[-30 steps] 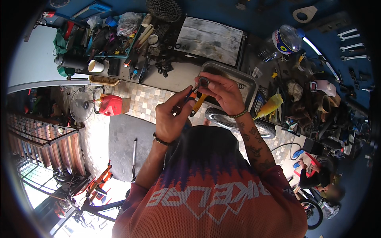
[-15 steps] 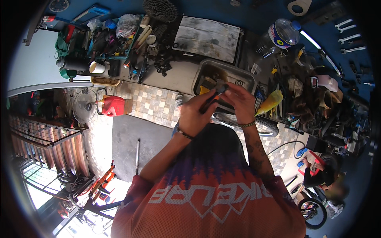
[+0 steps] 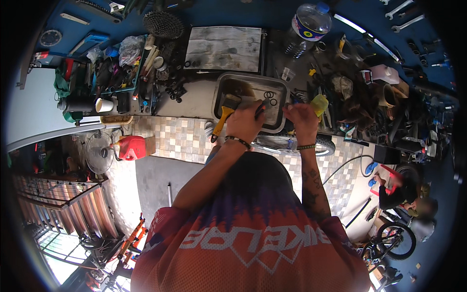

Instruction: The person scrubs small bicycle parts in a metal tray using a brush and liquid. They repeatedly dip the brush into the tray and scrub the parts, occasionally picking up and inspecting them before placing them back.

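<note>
Dark piece point(image 3: 260, 110) in left grip point(image 3: 244, 121), rectangular metal tray point(image 3: 253, 77), round rings point(image 3: 270, 98)

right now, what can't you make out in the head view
In the head view:
The dark part in the left hand: mostly covered by fingers.
Anything pinched in the right hand: too small to tell.
The yellow squeeze bottle's lower end: behind the right hand.
Part of the bicycle wheel: behind the right wrist.

A bicycle workshop: wall-hung wrenches point(image 3: 408, 23), sprocket cassette point(image 3: 163, 24), orange bike frame point(image 3: 131, 240), cluttered workbench point(image 3: 189, 106).
</note>
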A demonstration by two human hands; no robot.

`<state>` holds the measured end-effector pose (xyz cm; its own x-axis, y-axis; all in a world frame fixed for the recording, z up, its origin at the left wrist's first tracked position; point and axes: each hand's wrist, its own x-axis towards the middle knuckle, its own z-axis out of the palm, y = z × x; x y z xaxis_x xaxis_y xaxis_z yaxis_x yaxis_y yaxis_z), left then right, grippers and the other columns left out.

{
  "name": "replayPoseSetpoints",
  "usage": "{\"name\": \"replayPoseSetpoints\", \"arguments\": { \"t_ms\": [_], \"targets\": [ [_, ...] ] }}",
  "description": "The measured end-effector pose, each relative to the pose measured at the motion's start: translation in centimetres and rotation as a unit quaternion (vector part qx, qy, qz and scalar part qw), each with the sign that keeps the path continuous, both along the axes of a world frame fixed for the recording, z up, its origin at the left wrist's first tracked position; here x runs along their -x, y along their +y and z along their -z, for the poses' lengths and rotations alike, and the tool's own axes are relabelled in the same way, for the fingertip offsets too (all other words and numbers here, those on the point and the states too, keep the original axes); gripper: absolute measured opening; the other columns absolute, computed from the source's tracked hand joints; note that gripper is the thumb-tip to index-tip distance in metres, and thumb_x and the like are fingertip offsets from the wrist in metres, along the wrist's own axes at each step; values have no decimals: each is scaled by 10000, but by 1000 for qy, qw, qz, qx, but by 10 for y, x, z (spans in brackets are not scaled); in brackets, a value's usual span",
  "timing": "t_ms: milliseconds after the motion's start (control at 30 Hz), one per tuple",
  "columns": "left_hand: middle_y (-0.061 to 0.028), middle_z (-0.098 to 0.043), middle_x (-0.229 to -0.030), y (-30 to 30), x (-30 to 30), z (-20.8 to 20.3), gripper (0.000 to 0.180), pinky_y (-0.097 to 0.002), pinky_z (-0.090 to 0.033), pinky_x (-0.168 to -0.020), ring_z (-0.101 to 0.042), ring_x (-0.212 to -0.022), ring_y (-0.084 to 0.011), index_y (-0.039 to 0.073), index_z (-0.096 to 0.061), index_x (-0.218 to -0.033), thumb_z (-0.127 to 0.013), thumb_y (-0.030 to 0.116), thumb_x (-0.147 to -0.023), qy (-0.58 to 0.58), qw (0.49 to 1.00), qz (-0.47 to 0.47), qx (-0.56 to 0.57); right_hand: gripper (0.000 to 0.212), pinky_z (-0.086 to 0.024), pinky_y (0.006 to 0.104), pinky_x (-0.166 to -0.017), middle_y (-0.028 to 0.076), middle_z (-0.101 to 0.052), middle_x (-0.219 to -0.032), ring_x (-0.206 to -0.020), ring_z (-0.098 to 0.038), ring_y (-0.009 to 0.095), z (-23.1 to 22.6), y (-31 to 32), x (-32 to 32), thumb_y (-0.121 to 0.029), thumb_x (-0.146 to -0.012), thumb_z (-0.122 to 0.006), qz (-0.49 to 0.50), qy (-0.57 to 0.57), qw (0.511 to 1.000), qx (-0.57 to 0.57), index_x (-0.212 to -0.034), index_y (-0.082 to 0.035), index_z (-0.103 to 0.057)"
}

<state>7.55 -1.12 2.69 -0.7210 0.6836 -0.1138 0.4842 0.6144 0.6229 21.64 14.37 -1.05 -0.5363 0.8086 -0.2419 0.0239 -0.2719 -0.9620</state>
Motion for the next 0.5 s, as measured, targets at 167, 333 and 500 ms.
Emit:
{"name": "replayPoseSetpoints", "arguments": {
  "t_ms": [167,333,500],
  "targets": [
    [-111,-809,-956,-30,-2,-32,441,-353,-654,-726,-782,-765,-172,62,-741,-1385,-829,176,-967,-152,979,-24,-130,192,-663,396,-1005,206,-776,-1204,-1136,-797,311,-25,-8,-7,-83,-1058,-723,-47,52,983,168,-1191,40,-661],
    [-50,-803,-968,-47,-16,-64,403,-265,-570,-674,-662,-749,-59,71,-755,-1396,-815,122,-1000,-275,944,-42,-176,299,-631,416,-1114,219,-737,-1334,-1234,-761,308,-44,-22,0,-60,-1093,-662,-131,158,945,253,-1371,49,-644],
    [-28,-808,-992,-51,-16,-75,414,-239,-525,-691,-612,-768,-30,68,-755,-1413,-823,113,-1006,-277,943,-43,-179,420,-611,413,-1147,257,-711,-1418,-1304,-729,304,-47,-21,3,-117,-1135,-613,-198,159,943,214,-1526,33,-584]
  ]
}}
